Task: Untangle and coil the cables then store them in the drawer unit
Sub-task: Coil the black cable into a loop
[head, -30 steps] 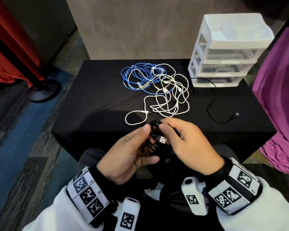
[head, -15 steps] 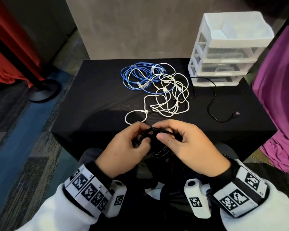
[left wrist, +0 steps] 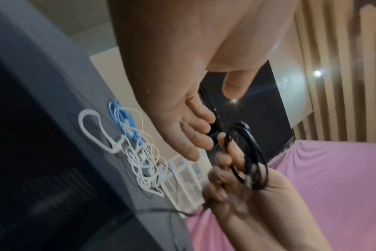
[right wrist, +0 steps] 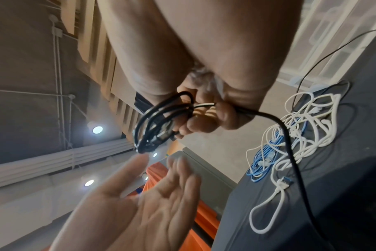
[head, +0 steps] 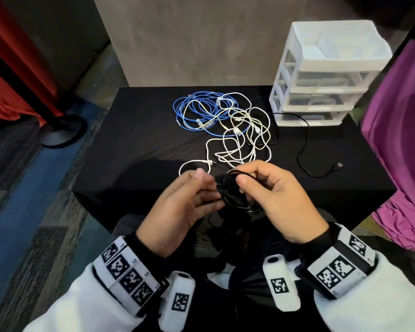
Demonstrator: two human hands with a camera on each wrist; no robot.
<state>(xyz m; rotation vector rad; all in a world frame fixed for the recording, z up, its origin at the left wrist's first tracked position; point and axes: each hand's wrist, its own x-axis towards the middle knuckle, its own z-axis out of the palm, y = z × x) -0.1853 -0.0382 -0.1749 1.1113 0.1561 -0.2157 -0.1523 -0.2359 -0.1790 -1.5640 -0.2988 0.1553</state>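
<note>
Right hand (head: 279,200) pinches coiled black cable (head: 235,195) between thumb and curled fingers, held above near table (head: 134,140) edge. Left hand (head: 185,207) released, fingers straight, just beside coil, not holding. Risk: loose tail (right wrist: 290,152) trailing from grip toward table could snag, loops springing apart under single pinch. Coil stands roughly upright, edge-on to right palm; plug direction unclear.

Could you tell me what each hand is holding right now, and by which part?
The right hand pinches the coiled black cable by its bunched loops; the left hand is open, holding nothing.
</note>
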